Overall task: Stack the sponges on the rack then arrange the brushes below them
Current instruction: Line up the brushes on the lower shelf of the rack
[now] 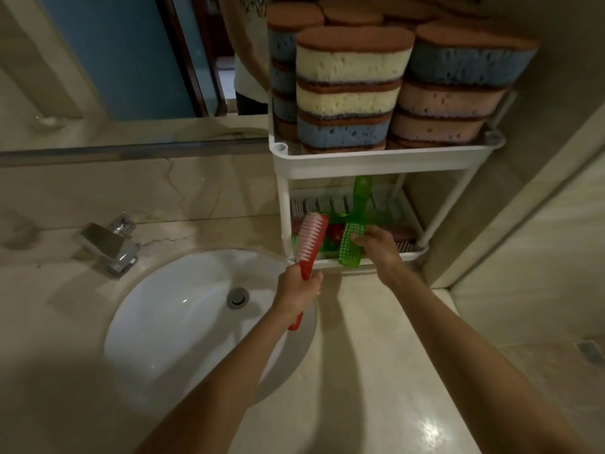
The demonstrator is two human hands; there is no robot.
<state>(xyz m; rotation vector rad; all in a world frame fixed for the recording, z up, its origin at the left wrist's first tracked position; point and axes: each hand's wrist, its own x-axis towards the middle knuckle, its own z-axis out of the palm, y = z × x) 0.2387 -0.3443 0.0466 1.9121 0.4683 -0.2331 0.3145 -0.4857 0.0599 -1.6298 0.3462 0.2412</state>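
- My left hand [302, 288], arm outstretched, grips one red plastic brush [312, 239] by its handle, with the bristle head above my grip.
- My right hand [376, 245] holds one green translucent brush [353, 247] at the white rack's [360, 162] lower tier, with the stacked sponges [350, 90] overhead.

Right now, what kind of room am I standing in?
Probably a bathroom: a white sink with a chrome faucet, set in a stone counter under a wall mirror.

A: Where is this?
B: A bathroom. A white basin [170, 309] sits sunk in a marble-look worktop [376, 355], a chrome tap [111, 245] beside it, a wall mirror [131, 60] above, pale tiled walls alongside.
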